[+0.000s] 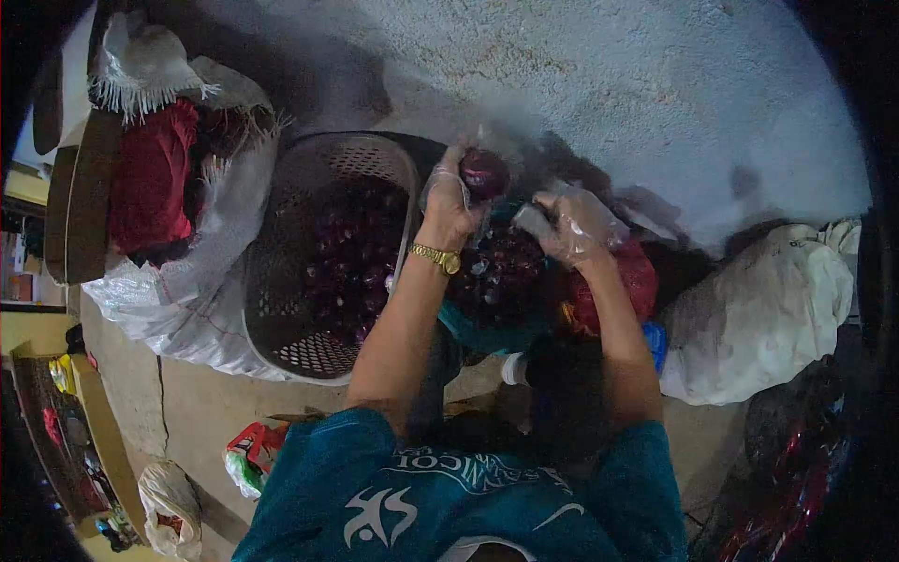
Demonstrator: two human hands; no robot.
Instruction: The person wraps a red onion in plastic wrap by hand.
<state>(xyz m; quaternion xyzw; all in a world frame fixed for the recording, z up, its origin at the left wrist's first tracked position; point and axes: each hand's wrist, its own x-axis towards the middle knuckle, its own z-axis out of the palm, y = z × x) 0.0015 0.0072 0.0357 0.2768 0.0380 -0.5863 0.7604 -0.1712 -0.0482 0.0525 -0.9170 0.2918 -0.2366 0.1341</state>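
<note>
My left hand (449,195), in a clear plastic glove with a gold watch at the wrist, is closed around a red onion (485,175). My right hand (579,227), gloved likewise, has its fingers curled closed to the right of it. A pale greyish piece (534,222) shows at those fingers, too blurred to name. Below both hands stands a teal tub (468,332) with dark red onions (501,276) inside. On the left, a large plastic basket (309,356) holds many peeled-looking purple onions (346,267).
White woven sacks (178,304) stand left of the basket, one with red cloth or netting (154,183). To the right are a red mesh bag (632,290) and a big pale sack (758,318). A rough wall (674,84) rises behind.
</note>
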